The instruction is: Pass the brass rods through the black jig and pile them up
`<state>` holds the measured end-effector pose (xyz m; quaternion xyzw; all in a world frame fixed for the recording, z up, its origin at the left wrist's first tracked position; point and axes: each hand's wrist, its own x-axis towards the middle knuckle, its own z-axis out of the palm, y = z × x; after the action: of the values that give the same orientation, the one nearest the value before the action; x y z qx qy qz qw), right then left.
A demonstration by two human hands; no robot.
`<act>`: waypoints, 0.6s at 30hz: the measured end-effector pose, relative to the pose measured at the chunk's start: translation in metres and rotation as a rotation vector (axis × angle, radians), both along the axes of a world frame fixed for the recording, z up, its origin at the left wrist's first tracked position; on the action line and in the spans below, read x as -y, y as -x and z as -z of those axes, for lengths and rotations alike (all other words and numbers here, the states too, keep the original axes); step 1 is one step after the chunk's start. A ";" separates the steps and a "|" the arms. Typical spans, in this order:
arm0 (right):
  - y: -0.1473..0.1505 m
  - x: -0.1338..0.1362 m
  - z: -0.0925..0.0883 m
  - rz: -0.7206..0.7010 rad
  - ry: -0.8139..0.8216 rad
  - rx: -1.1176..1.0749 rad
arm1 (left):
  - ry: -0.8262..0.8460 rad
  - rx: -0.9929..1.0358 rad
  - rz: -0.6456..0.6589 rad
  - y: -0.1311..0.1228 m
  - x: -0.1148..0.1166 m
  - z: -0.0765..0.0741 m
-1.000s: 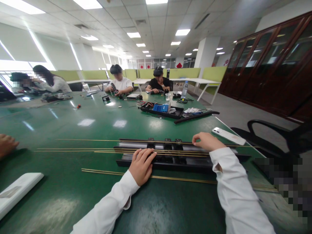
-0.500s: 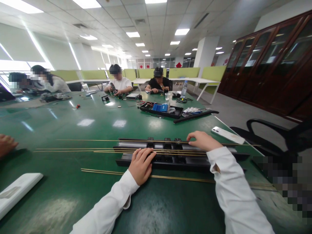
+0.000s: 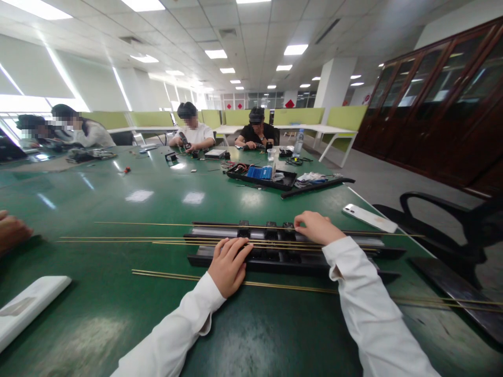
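Across the green table in front of me lie black channel-shaped bars with several dark blocks set along them. Long thin brass rods rest over the bars and stick out far to the left. My left hand lies palm down on the middle rods, fingers stretched out. At the far bar, my right hand has its thumb and forefinger pinched at a single brass rod; the fingertips partly hide it. Two more brass rods lie nearer me and pass under my left wrist.
A white phone lies near the right edge, beside a black chair. Farther back are a black tray with blue parts and a bottle. Another person's hand rests at left, above a white case. Several people sit beyond.
My right hand has slid a little to the left along the far rod. My left hand stays flat on the middle rods.
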<state>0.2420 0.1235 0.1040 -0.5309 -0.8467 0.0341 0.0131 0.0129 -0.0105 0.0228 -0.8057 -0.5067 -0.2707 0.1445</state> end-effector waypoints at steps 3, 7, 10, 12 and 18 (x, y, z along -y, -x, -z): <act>-0.003 -0.001 0.000 -0.002 0.006 0.003 | 0.002 0.001 0.002 0.000 0.000 0.001; -0.010 -0.006 0.001 0.002 0.017 -0.004 | 0.001 0.003 0.002 0.001 0.000 0.001; -0.019 -0.010 0.002 0.017 0.034 -0.017 | -0.004 0.012 0.003 0.002 0.000 0.002; -0.025 -0.013 0.003 0.025 0.042 -0.030 | -0.007 0.015 0.006 0.002 0.000 0.002; -0.039 -0.020 0.005 0.027 0.062 -0.086 | -0.003 0.007 0.003 0.002 -0.001 0.003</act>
<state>0.2812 0.1436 0.0993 -0.5407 -0.8365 0.0830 0.0335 0.0113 -0.0097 0.0202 -0.8054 -0.5054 -0.2744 0.1436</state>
